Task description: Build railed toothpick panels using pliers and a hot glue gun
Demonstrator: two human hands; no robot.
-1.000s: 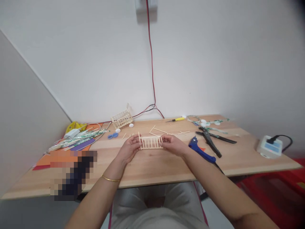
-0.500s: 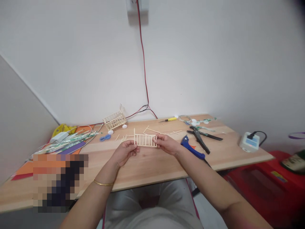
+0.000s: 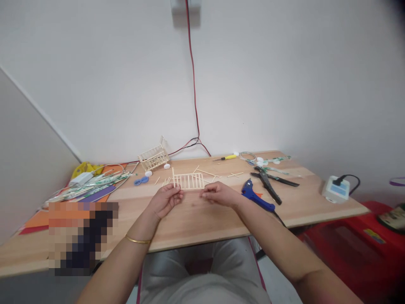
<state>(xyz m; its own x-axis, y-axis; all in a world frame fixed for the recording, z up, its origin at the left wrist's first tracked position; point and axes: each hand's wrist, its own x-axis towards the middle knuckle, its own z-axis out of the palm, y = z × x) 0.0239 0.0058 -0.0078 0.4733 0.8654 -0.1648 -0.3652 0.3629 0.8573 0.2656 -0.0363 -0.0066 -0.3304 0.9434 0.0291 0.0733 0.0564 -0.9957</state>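
A small ladder-like frame of thin wooden sticks (image 3: pixel 190 181) stands on edge above the table, with one longer stick rising at its left end. Thumb and fingers of my left hand (image 3: pixel 166 199) pinch its lower left corner. My right hand (image 3: pixel 220 194) is by the lower right corner, fingertips closed together; whether they touch the frame or hold something small is unclear. Loose sticks (image 3: pixel 205 172) lie just behind the frame. Further back stands a wooden stick cart (image 3: pixel 154 158) with white wheels, near blue wheels (image 3: pixel 141 181).
On the right lie a blue glue gun (image 3: pixel 256 198), black-handled cutters (image 3: pixel 268 185) and a yellow-handled screwdriver (image 3: pixel 228 157). A white power box (image 3: pixel 336 189) sits at the table's right edge. Packaged sticks and coloured sheets (image 3: pixel 91 181) cover the left side.
My right fingers have slid off the frame's right end to just below its corner. The frame, still in my left hand, has shifted slightly left and up in view.
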